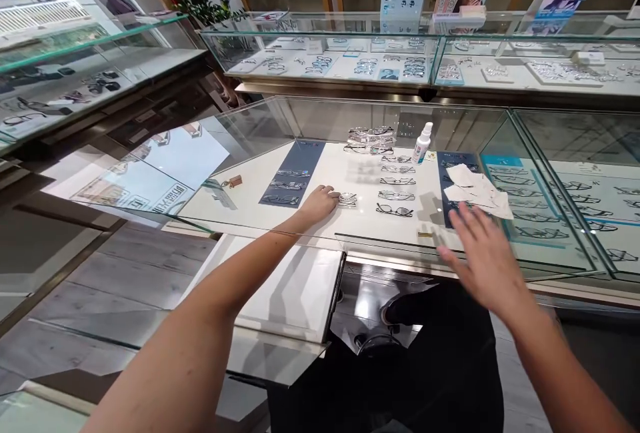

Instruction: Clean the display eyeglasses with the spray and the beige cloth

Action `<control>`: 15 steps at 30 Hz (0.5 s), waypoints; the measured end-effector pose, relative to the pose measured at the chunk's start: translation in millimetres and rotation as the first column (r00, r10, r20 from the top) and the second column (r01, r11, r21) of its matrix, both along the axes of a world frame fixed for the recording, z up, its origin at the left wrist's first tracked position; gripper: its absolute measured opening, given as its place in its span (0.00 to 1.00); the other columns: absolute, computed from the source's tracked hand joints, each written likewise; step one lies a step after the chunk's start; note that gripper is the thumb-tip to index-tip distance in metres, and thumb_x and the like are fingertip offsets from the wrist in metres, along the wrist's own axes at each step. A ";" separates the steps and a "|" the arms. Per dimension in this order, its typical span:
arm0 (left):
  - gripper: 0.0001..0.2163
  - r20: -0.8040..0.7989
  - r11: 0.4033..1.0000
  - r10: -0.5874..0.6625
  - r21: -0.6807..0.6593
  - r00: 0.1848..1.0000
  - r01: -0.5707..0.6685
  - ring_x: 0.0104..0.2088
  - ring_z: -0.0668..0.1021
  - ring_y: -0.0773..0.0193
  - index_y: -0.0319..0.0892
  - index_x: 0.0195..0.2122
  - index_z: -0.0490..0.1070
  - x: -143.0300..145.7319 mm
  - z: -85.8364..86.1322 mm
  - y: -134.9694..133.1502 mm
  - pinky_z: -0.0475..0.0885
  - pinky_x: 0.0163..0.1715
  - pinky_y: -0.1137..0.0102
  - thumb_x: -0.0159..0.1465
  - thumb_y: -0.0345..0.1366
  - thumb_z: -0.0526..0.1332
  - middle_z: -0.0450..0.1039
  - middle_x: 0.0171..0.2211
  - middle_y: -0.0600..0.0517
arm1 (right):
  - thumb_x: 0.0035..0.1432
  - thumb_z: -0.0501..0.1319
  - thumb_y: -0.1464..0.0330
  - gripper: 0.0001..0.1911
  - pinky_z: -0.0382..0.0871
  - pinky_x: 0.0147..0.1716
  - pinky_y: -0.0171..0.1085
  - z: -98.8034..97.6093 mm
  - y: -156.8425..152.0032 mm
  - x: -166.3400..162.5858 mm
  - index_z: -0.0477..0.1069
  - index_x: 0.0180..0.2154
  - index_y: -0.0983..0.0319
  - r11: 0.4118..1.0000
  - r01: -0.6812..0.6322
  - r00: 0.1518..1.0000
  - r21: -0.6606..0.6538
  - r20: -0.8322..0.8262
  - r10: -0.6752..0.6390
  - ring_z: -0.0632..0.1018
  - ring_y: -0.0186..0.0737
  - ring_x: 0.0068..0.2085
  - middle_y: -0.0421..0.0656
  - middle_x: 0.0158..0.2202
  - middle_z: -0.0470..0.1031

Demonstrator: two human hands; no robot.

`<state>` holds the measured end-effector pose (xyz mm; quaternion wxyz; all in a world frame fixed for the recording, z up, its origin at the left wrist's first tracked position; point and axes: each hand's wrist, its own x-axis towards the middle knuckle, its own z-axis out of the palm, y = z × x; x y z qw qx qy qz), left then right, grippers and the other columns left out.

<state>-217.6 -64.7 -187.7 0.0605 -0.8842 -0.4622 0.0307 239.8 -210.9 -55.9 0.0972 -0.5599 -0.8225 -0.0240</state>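
Observation:
My left hand (pixel 321 202) reaches inside the glass display case (pixel 235 223), low over its white floor. Its fingers are curled at the edge of a folded pair of eyeglasses (pixel 347 199) and close on it; the grip is partly hidden. To the right, my right hand (pixel 483 256) is raised near the case's front edge, fingers spread and holding nothing. Just beyond it lie crumpled white cloths (pixel 477 191) on a dark blue mat (pixel 445 213). Between my hands, several eyeglasses (pixel 395 210) form a column, with a white spray bottle (pixel 423 143) behind.
Another dark blue mat (pixel 279 201) with eyeglasses lies left of my left hand, and a small brown item (pixel 233 181) beyond it. Glass panels edge the case. A white drawer (pixel 305 286) is pulled out below. Further display cases (pixel 325 83) stand behind and at left.

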 end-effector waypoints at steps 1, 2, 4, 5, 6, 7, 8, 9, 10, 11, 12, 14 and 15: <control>0.13 0.003 1.000 -0.002 -0.005 1.000 0.002 0.56 0.76 0.45 0.38 0.49 0.83 1.5 -3.2 2.4 0.65 0.55 0.52 0.72 0.28 0.58 0.84 0.50 0.37 | 0.78 0.49 0.46 0.45 0.60 0.77 0.64 -3.2 -10.1 -13.3 0.53 0.81 0.70 1.000 -0.020 1.000 -0.005 -0.009 0.020 0.59 0.67 0.81 0.60 0.82 0.57; 0.14 0.005 1.000 -0.003 -0.009 1.000 0.003 0.56 0.76 0.44 0.38 0.50 0.83 2.7 -5.9 4.3 0.65 0.55 0.52 0.72 0.28 0.58 0.84 0.51 0.37 | 0.78 0.50 0.46 0.46 0.60 0.77 0.64 -6.6 -18.3 -26.3 0.51 0.81 0.72 1.000 -0.015 1.000 0.003 -0.021 0.015 0.59 0.68 0.81 0.62 0.81 0.57; 0.15 0.005 1.000 -0.006 -0.016 1.000 0.006 0.57 0.76 0.44 0.38 0.52 0.83 4.4 -10.4 7.1 0.65 0.56 0.51 0.72 0.28 0.58 0.84 0.53 0.37 | 0.78 0.50 0.45 0.49 0.60 0.76 0.66 -12.9 -28.7 -50.4 0.44 0.82 0.72 1.000 -0.012 0.998 0.012 -0.058 0.013 0.59 0.70 0.81 0.65 0.81 0.55; 0.15 0.003 1.000 -0.007 -0.018 1.000 0.007 0.57 0.76 0.44 0.38 0.53 0.83 5.0 -12.2 8.2 0.65 0.56 0.51 0.72 0.28 0.58 0.84 0.53 0.37 | 0.78 0.50 0.45 0.50 0.60 0.76 0.67 -15.2 -31.1 -61.7 0.41 0.83 0.72 1.000 -0.021 0.996 0.015 -0.081 0.022 0.59 0.71 0.81 0.66 0.82 0.54; 0.16 0.000 1.000 -0.008 -0.020 1.000 0.008 0.58 0.76 0.44 0.38 0.54 0.83 5.6 -13.7 9.2 0.65 0.56 0.51 0.72 0.28 0.57 0.84 0.54 0.37 | 0.78 0.50 0.44 0.51 0.59 0.76 0.68 -16.8 -32.4 -72.7 0.38 0.83 0.71 0.999 -0.045 0.993 0.016 -0.106 0.047 0.59 0.70 0.82 0.66 0.82 0.54; 0.15 -0.004 1.000 -0.009 -0.022 1.000 0.009 0.58 0.76 0.44 0.38 0.53 0.83 6.1 -15.1 10.0 0.65 0.56 0.51 0.72 0.28 0.57 0.84 0.54 0.37 | 0.78 0.51 0.45 0.51 0.59 0.77 0.68 -17.7 -33.1 -83.9 0.36 0.83 0.70 0.996 -0.085 0.987 0.022 -0.134 0.088 0.58 0.70 0.82 0.65 0.82 0.54; 0.15 -0.008 1.000 -0.009 -0.024 1.000 0.009 0.58 0.76 0.44 0.38 0.53 0.83 6.7 -16.2 10.7 0.65 0.56 0.51 0.72 0.28 0.57 0.84 0.54 0.38 | 0.78 0.51 0.45 0.51 0.58 0.77 0.68 -18.1 -33.8 -95.3 0.35 0.84 0.69 0.990 -0.136 0.977 0.032 -0.161 0.139 0.57 0.68 0.82 0.64 0.82 0.54; 0.14 -0.012 1.000 -0.009 -0.026 1.000 0.008 0.58 0.76 0.44 0.39 0.52 0.83 7.2 -17.3 11.3 0.66 0.56 0.51 0.72 0.27 0.57 0.84 0.55 0.38 | 0.79 0.52 0.47 0.50 0.57 0.78 0.67 -17.9 -34.9 -107.1 0.35 0.84 0.68 0.981 -0.191 0.964 0.040 -0.182 0.195 0.56 0.67 0.83 0.63 0.82 0.54; 0.14 -0.016 1.000 -0.008 -0.029 1.000 0.008 0.58 0.76 0.44 0.38 0.51 0.83 7.6 -18.2 11.7 0.66 0.55 0.51 0.72 0.27 0.58 0.84 0.55 0.37 | 0.79 0.53 0.48 0.49 0.56 0.78 0.66 -17.5 -36.5 -118.9 0.36 0.84 0.68 0.969 -0.243 0.949 0.048 -0.197 0.248 0.55 0.66 0.83 0.62 0.82 0.54; 0.13 -0.020 0.999 -0.008 -0.031 1.000 0.007 0.59 0.76 0.44 0.38 0.50 0.83 7.9 -19.1 11.9 0.67 0.56 0.52 0.72 0.27 0.58 0.84 0.55 0.37 | 0.79 0.54 0.49 0.49 0.55 0.79 0.65 -16.9 -38.5 -130.4 0.38 0.83 0.69 0.958 -0.285 0.936 0.045 -0.201 0.288 0.55 0.66 0.83 0.61 0.83 0.53; 0.13 -0.025 0.999 -0.007 -0.033 1.000 0.007 0.59 0.76 0.44 0.38 0.49 0.83 7.9 -19.8 11.9 0.67 0.56 0.52 0.72 0.27 0.58 0.84 0.56 0.37 | 0.79 0.55 0.50 0.48 0.55 0.80 0.63 -16.2 -40.8 -140.8 0.41 0.83 0.70 0.948 -0.317 0.926 0.037 -0.203 0.318 0.55 0.65 0.83 0.60 0.83 0.52; 0.14 -0.036 0.999 -0.008 -0.036 0.999 0.007 0.61 0.76 0.44 0.38 0.50 0.83 7.0 -21.0 11.5 0.67 0.57 0.51 0.73 0.27 0.57 0.82 0.59 0.37 | 0.78 0.56 0.50 0.46 0.55 0.80 0.62 -14.7 -44.5 -155.3 0.47 0.82 0.72 0.932 -0.361 0.911 0.025 -0.203 0.358 0.56 0.64 0.83 0.59 0.83 0.53; 0.15 -0.042 0.999 -0.008 -0.035 0.999 0.007 0.62 0.76 0.43 0.37 0.50 0.84 6.1 -21.4 11.1 0.68 0.57 0.51 0.73 0.27 0.57 0.81 0.61 0.37 | 0.78 0.56 0.50 0.45 0.55 0.80 0.61 -13.9 -45.4 -157.9 0.50 0.81 0.72 0.928 -0.371 0.907 0.022 -0.205 0.368 0.56 0.64 0.83 0.59 0.83 0.54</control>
